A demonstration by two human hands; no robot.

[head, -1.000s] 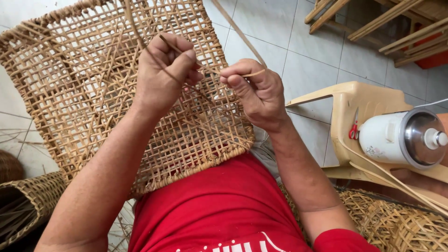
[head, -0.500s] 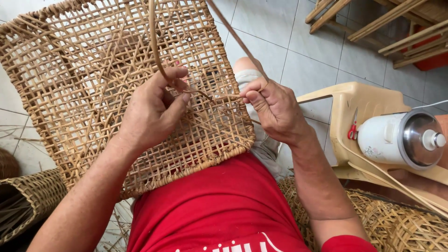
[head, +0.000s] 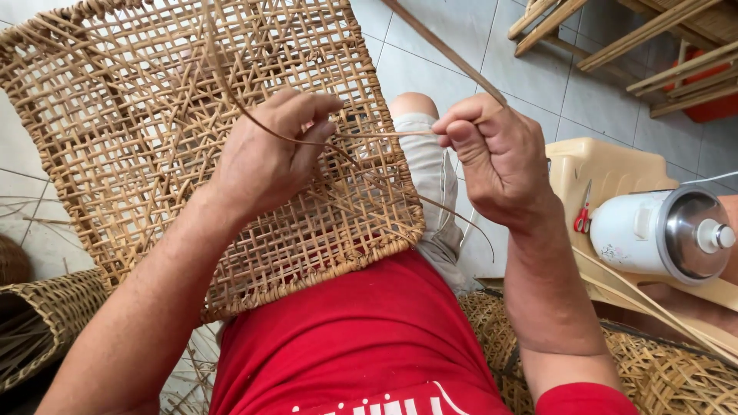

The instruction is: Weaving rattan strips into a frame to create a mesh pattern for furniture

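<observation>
A square open-weave rattan panel (head: 138, 115) leans on my lap against my red shirt. My left hand (head: 265, 157) rests on the panel's right half, its fingertips pinching a thin cane strand (head: 377, 135) at the weave. My right hand (head: 496, 157) hovers just off the panel's right edge, fingers closed on the same strand, which runs taut between both hands. A longer flat strip (head: 442, 50) rises from my right hand toward the top of the view. A loose loop of strand curves up over the panel above my left hand.
A beige plastic stool (head: 607, 165) at the right carries a white and steel pot (head: 665, 230) and red-handled scissors (head: 582, 215). Woven baskets lie at lower left (head: 46, 315) and lower right (head: 669, 376). Wooden frames (head: 638, 34) stand on the grey tiled floor.
Both hands have dropped lower on the panel. My right hand moved right, off the panel's edge, drawing the strand out taut. The loop above my left hand has shrunk.
</observation>
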